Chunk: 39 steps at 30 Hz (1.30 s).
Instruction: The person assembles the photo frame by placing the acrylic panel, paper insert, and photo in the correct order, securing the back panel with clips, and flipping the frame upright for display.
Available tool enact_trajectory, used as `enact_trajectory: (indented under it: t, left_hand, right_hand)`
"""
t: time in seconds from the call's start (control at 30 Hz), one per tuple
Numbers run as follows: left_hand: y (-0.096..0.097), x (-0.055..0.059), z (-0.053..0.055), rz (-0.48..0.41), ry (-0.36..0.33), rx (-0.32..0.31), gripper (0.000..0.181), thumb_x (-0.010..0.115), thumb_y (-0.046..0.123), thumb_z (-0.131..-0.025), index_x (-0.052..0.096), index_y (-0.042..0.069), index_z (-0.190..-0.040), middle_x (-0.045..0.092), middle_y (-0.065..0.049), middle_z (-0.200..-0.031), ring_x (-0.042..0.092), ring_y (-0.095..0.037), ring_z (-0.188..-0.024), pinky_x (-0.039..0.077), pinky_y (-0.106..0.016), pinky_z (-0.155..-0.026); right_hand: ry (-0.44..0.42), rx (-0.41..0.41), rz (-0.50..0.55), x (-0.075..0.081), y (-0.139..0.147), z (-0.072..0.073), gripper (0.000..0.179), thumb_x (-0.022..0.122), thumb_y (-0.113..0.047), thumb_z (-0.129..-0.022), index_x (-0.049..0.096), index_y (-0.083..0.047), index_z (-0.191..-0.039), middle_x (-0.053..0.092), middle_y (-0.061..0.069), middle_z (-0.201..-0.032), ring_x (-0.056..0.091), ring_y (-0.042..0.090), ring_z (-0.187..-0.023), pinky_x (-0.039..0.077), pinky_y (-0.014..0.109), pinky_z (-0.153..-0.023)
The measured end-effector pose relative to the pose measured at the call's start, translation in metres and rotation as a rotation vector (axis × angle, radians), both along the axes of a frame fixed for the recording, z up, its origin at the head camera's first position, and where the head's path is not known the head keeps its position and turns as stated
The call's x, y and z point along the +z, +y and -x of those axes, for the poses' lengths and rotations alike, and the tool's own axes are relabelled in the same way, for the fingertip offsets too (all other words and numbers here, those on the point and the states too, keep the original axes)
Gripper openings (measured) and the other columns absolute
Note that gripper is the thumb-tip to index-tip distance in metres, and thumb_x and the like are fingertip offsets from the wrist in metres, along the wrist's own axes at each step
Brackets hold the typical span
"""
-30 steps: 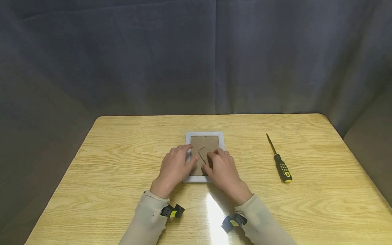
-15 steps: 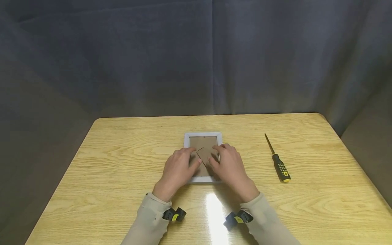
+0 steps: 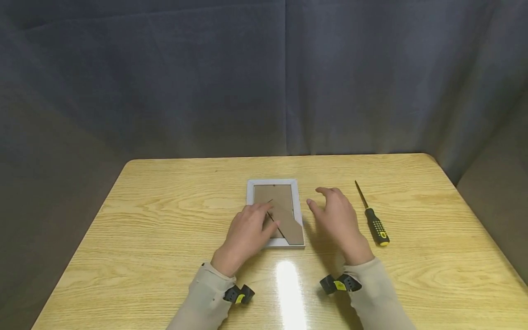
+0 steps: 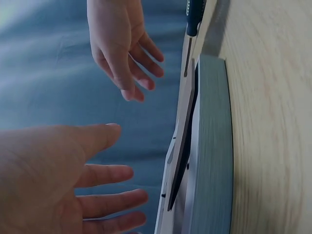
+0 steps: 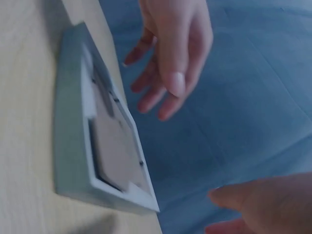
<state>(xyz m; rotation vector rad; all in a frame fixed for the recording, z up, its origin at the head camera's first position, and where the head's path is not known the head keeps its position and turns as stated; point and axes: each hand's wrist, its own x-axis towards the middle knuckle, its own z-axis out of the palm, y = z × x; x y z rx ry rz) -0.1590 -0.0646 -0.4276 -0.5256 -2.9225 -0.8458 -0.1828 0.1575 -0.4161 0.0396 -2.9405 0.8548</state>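
A picture frame with a pale border lies back up on the table. Inside it is a brown backing board. Across the board a brown flat piece, which looks like a frame stand, lies slanted and overlaps the lower right border; in the left wrist view one end of this brown piece stands raised. My left hand hovers over the frame's left side, fingers spread and holding nothing. To the right of the frame, my right hand is in the air, fingers loosely bent around nothing.
A black and yellow screwdriver lies on the wooden table, right of my right hand, its tip pointing away. A dark curtain hangs behind the table's far edge.
My right hand has moved off the frame to the right, uncovering the brown piece over the lower right border. My left hand has stayed over the left side, shifting only slightly.
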Motion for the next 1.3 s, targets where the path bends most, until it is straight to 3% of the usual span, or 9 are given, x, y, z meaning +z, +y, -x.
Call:
enact_trajectory:
  t: [0.13, 0.3, 0.6, 0.9, 1.3]
  left_hand:
    - [0.005, 0.000, -0.002, 0.000, 0.018, -0.033, 0.045, 0.068, 0.033, -0.097, 0.063, 0.007, -0.133, 0.064, -0.014, -0.138, 0.065, -0.035, -0.118, 0.054, -0.051, -0.094]
    - [0.011, 0.000, -0.006, -0.002, -0.002, -0.064, 0.044, 0.067, 0.034, -0.098, 0.064, 0.007, -0.132, 0.059, -0.016, -0.144, 0.060, -0.037, -0.128, 0.052, -0.053, -0.100]
    - [0.017, 0.002, -0.011, 0.023, -0.019, -0.081, 0.047, 0.067, 0.037, -0.098, 0.062, 0.010, -0.135, 0.065, -0.010, -0.136, 0.060, -0.033, -0.127, 0.050, -0.050, -0.102]
    - [0.017, 0.000, -0.013, 0.039, -0.028, -0.096, 0.048, 0.066, 0.037, -0.098, 0.061, 0.011, -0.138, 0.066, -0.009, -0.136, 0.060, -0.031, -0.128, 0.048, -0.048, -0.107]
    - [0.019, -0.002, -0.016, 0.046, -0.048, -0.128, 0.047, 0.065, 0.036, -0.099, 0.060, 0.011, -0.138, 0.064, -0.008, -0.138, 0.059, -0.028, -0.131, 0.043, -0.048, -0.113]
  right_hand:
    - [-0.023, -0.042, -0.028, 0.006, 0.020, 0.001, 0.051, 0.064, -0.032, -0.098, 0.059, 0.000, -0.137, 0.059, 0.029, -0.137, 0.062, 0.046, -0.117, 0.055, 0.056, -0.081]
    - [-0.059, -0.077, -0.043, 0.011, 0.041, 0.001, 0.052, 0.063, -0.032, -0.099, 0.056, 0.000, -0.139, 0.058, 0.028, -0.140, 0.062, 0.048, -0.116, 0.055, 0.052, -0.071]
    - [-0.124, -0.133, -0.084, 0.014, 0.071, 0.003, 0.060, 0.059, -0.040, -0.100, 0.051, -0.001, -0.145, 0.054, 0.029, -0.143, 0.059, 0.050, -0.119, 0.054, 0.051, -0.071]
    - [-0.203, -0.089, -0.051, -0.001, 0.094, 0.009, 0.067, 0.063, -0.029, -0.099, 0.038, 0.011, -0.148, 0.044, 0.040, -0.143, 0.045, 0.057, -0.129, 0.043, 0.065, -0.101]
    - [-0.332, -0.044, -0.033, -0.013, 0.102, 0.011, 0.077, 0.069, -0.019, -0.096, 0.027, 0.012, -0.152, 0.037, 0.043, -0.146, 0.041, 0.057, -0.132, 0.037, 0.064, -0.109]
